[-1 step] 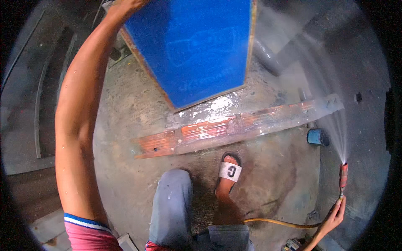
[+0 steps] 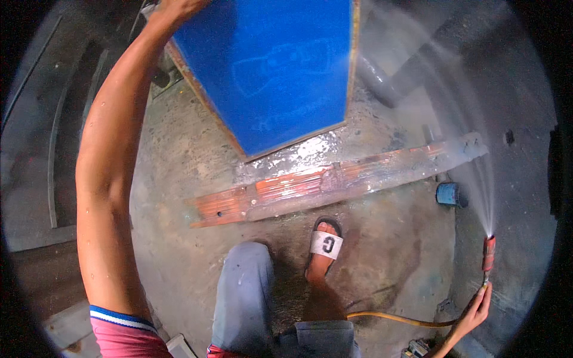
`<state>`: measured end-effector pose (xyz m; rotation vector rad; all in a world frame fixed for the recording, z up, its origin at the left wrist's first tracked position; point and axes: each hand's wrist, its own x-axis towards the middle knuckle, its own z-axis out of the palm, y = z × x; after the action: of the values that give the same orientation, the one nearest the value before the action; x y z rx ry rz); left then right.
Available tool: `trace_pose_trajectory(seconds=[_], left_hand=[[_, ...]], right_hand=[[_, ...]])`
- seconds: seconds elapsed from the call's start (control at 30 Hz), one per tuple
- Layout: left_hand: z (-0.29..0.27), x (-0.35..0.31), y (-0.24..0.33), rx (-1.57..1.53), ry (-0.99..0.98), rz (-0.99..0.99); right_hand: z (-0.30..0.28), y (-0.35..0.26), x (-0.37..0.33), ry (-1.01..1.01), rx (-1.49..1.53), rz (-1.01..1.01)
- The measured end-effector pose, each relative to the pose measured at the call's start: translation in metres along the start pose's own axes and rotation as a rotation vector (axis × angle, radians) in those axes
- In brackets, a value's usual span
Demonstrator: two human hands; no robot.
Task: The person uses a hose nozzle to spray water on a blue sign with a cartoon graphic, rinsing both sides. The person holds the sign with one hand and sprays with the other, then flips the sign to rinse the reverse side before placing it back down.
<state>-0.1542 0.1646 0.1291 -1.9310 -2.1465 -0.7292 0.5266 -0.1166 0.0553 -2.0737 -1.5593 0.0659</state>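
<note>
A screen-printing frame (image 2: pixel 286 71) with bright blue mesh and a worn rim stands tilted in the upper middle. A faint pale design shows on its mesh. My left hand (image 2: pixel 182 7) is at its upper left edge and appears to hold it; the fingertips are cut off by the picture's top. At the far right, my right hand (image 2: pixel 476 309) is closed around the lower end of a red spray nozzle (image 2: pixel 489 253). Water fans upward from the nozzle and arcs back as mist toward the frame's upper right. A yellow hose (image 2: pixel 394 320) leads to my right hand.
A wet orange ribbed plank (image 2: pixel 292 186) lies across the floor below the frame. Beside its right end is a blue cup-like container (image 2: pixel 447 194). My sandalled foot (image 2: pixel 326 243) stands near the plank. A dark wall (image 2: pixel 507 197) rises on the right, and dark panels line the left.
The whole view has shifted very slightly to the left. The hands, frame and spray otherwise look the same.
</note>
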Motion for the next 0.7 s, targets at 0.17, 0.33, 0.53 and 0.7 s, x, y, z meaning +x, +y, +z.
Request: trace_pose_trajectory(seconds=[0.17,0.33,0.53,0.7], left_hand=[[0.015,-0.006,-0.022,0.018,0.092,-0.034],[0.021,-0.002,-0.038,-0.042,0.065,-0.105],[0.021,0.000,-0.044,-0.048,0.072,-0.056],[0.019,-0.003,-0.042,-0.060,0.063,-0.064]], right_hand=[[-0.021,-0.008,-0.031,-0.047,-0.089,-0.101],[-0.016,-0.039,-0.045,-0.100,-0.107,-0.175],[0.020,-0.075,-0.035,-0.055,-0.052,-0.300],[0.027,-0.082,-0.025,-0.061,0.151,-0.044]])
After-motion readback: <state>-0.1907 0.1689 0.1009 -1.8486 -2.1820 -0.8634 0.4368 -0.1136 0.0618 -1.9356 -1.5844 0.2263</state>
